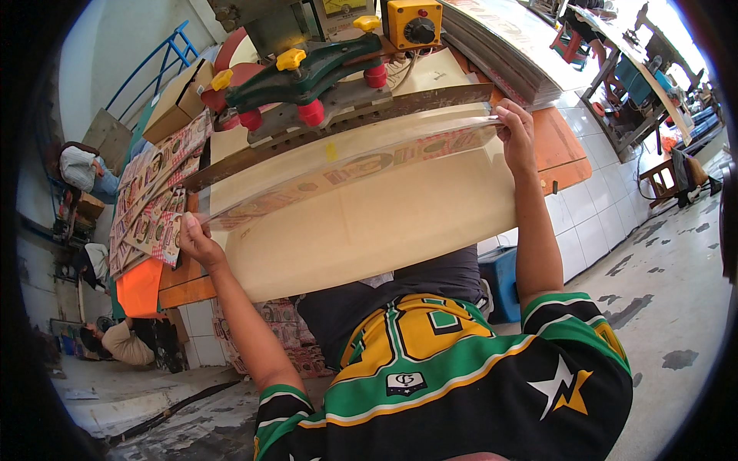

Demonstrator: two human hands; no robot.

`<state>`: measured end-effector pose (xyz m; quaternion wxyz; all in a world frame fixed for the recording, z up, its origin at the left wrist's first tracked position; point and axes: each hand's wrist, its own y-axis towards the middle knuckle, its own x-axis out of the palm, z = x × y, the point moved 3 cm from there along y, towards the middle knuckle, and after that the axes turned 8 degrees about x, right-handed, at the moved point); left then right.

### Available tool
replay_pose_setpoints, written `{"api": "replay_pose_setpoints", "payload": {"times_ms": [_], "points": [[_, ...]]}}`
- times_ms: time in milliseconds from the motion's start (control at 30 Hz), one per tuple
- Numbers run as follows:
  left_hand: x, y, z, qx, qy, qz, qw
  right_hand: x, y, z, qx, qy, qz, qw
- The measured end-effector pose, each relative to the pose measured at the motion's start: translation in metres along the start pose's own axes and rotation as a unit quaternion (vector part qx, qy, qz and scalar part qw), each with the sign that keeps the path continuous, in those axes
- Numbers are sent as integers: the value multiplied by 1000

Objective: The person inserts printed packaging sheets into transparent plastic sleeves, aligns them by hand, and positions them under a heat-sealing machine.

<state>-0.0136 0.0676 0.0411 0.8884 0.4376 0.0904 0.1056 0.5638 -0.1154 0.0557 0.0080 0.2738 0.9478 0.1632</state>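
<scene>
A long strip of clear plastic film with printed pictures (361,170) is stretched between my two hands. My left hand (201,244) pinches its left end, beside a pile of printed sheets. At the far right, my right hand (516,134) grips the other end between thumb and fingers, held higher up. Beneath the film a large cream sheet (369,230) lies over the work table and curves down over its front edge towards my lap. Just beyond stands a machine with a dark green beam (307,77), yellow knobs and red cylinders, above a long metal bar (430,104).
An orange control box (413,24) with a black dial sits atop the machine. Printed sheets (157,184) are heaped at left near a cardboard box (178,100). Flat sheets are stacked (507,46) at back right. A blue container (500,284) stands by my right side. Other people sit at left.
</scene>
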Motion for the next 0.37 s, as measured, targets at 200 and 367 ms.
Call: {"api": "replay_pose_setpoints", "payload": {"times_ms": [200,367], "points": [[0,-1,-5,-32,-23,9,999,0,1,1,-14,1,1,1000],[0,-1,-8,-42,-47,10,998,0,1,3,-13,24,-5,1000]]}}
